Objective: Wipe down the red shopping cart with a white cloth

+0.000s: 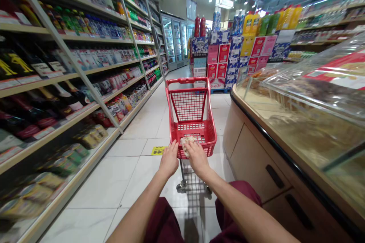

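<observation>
A red plastic shopping cart (189,106) with grid walls stands in front of my knees, its near rim within reach. My left hand (169,160) holds the near left corner of the rim, its fingertips curled over the edge. Under the fingers of my right hand (196,155) is a crumpled pale cloth (187,141), pressed against the near side of the basket. The palm side of that hand is hidden. Beneath the basket, metal legs run down to a caster wheel (181,186).
Drink shelves (85,70) line the left side. On the right is a wooden display counter (248,152) with clear covers. Ahead stand stacked cartons (218,60) topped with bottles. A yellow sticker (158,150) marks the tiled floor (131,182). Glass-door fridges (175,40) stand farther back.
</observation>
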`<state>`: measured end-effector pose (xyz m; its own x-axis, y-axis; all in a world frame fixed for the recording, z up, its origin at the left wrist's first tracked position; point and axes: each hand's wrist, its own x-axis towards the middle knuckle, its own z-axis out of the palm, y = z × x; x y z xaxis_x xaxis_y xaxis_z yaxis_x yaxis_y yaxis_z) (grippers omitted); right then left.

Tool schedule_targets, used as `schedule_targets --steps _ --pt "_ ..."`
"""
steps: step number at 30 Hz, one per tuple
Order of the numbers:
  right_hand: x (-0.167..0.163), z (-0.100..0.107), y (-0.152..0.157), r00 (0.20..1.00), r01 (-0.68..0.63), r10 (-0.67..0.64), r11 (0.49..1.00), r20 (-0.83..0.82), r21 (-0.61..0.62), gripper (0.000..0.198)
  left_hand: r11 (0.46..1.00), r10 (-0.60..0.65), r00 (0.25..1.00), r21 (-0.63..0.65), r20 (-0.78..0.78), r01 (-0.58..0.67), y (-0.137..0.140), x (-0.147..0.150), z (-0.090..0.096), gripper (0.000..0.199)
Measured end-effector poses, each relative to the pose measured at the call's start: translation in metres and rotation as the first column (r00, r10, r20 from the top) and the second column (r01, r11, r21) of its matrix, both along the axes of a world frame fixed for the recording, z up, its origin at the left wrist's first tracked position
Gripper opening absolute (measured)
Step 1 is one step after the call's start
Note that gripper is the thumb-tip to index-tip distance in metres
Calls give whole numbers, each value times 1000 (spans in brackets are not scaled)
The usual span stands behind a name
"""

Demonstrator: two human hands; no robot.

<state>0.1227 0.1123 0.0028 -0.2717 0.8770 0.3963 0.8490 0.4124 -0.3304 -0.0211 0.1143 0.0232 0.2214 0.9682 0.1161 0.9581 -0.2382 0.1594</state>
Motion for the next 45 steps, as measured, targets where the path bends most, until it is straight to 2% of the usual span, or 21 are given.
schedule_targets --steps 2,5,7,8,10,12,16,18,20,22,24,25,27,29,30,32,35,37,41,43,45 --pt "-10 -4 3 997 -68 65 995 38 74 44 999 13 999 -44 -36 -14 -1 3 7 63" --pt "26 -11 6 994 -85 73 985 87 150 39 998 36 997 -57 -72 -40 -2 2 13 60" --pt "65 -16 7 997 -4 -11 981 77 192 40 998 39 996 -47 -82 -43 -2 2 14 58" --pt "81 -18 8 994 84 -96 974 48 212 41 999 33 996 -41 -80 -36 -2 3 13 57" --pt "94 -18 8 975 219 -224 949 -5 228 43 1000 9 998 -30 -59 -11 0 5 12 55" --pt "78 -16 7 976 214 -216 953 -16 216 43 1000 -14 1000 -25 -27 13 1 8 11 54" --pt "26 -10 9 1000 -1 -4 985 31 173 44 998 -36 999 -46 -11 35 4 12 12 55" --pt "32 -9 11 999 -24 16 986 47 166 44 997 -36 999 -62 -7 35 4 11 14 55" --pt "60 -10 14 997 56 -64 984 45 168 43 998 -32 999 -59 14 33 5 9 14 55" --pt "86 -11 16 975 219 -224 960 8 174 42 999 -33 998 -40 52 35 5 7 12 55" --pt "90 -12 16 958 285 -285 941 -26 180 42 999 -35 995 -29 93 38 5 6 11 57" --pt "81 -13 14 968 250 -249 950 -29 186 41 999 -34 993 -34 109 38 5 6 10 58" --pt "52 -15 10 996 88 -88 975 -8 205 41 998 -28 992 -54 125 35 5 7 11 61" --pt "28 -17 8 999 -40 37 975 17 219 43 997 -26 992 -71 126 35 4 6 12 62" --pt "25 -18 7 998 -64 61 973 21 223 44 997 -26 992 -74 125 35 3 6 13 61" --pt "38 -19 8 1000 -15 13 974 9 228 43 997 -27 991 -72 130 37 2 5 12 60" --pt "76 -20 10 977 212 -209 950 -34 229 45 998 -34 988 -47 154 41 1 4 8 58" --pt "81 -22 9 965 263 -259 933 -49 245 44 999 -35 985 -36 170 41 1 5 4 59" --pt "31 -29 1 1000 20 -19 950 -4 312 40 997 -56 983 -49 173 65 1 8 4 62" --pt "7 -31 -2 999 -38 40 949 -1 312 41 995 -81 982 -52 168 91 1 8 5 63" --pt "0 -36 -4 998 -61 64 954 -2 292 43 994 -91 982 -44 164 99 1 6 7 62"
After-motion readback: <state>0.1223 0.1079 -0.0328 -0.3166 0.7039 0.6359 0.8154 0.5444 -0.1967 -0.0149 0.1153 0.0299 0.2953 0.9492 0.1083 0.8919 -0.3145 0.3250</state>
